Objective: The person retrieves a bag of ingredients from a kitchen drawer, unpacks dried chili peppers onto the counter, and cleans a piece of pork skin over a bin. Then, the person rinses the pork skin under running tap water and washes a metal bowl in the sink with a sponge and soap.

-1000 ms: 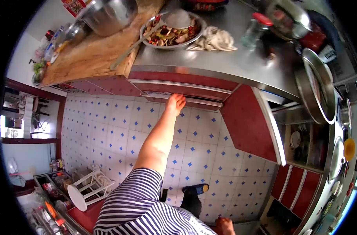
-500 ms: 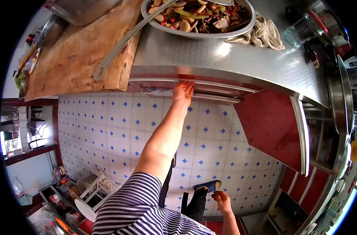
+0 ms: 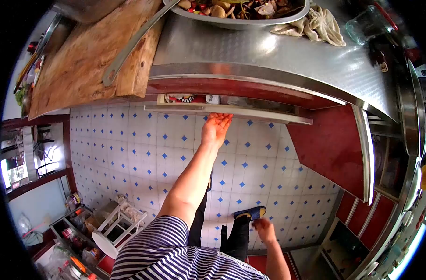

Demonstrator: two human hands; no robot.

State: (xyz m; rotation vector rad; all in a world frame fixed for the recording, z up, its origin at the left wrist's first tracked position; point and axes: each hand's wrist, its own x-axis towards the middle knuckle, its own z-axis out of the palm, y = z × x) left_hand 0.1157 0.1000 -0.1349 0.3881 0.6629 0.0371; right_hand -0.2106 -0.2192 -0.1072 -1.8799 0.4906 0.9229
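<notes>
My left hand [image 3: 216, 128] reaches forward, palm up, with its bent fingers at the front of a drawer [image 3: 250, 112] below the counter. The drawer is pulled partly out. A red-and-white packet [image 3: 179, 98] and a small pale item [image 3: 212, 99] lie inside it, partly covered by the cabinet edge. Low on the right, my right hand [image 3: 264, 229] hangs beside my body. Its fingers look curled but are smeared by motion, and nothing shows in them.
The steel counter [image 3: 208, 51] carries an oval dish [image 3: 250, 22] of food, a cloth [image 3: 318, 25] and a glass jar [image 3: 369, 24]. A long-handled utensil [image 3: 129, 50] crosses the thick wooden board [image 3: 82, 60]. A red cabinet door [image 3: 334, 144] stands open at right; a white stool [image 3: 105, 242] is low left.
The drawer has come out toward me along with my left hand, and its contents now show. My right hand has shifted slightly. The counter sits higher in view.
</notes>
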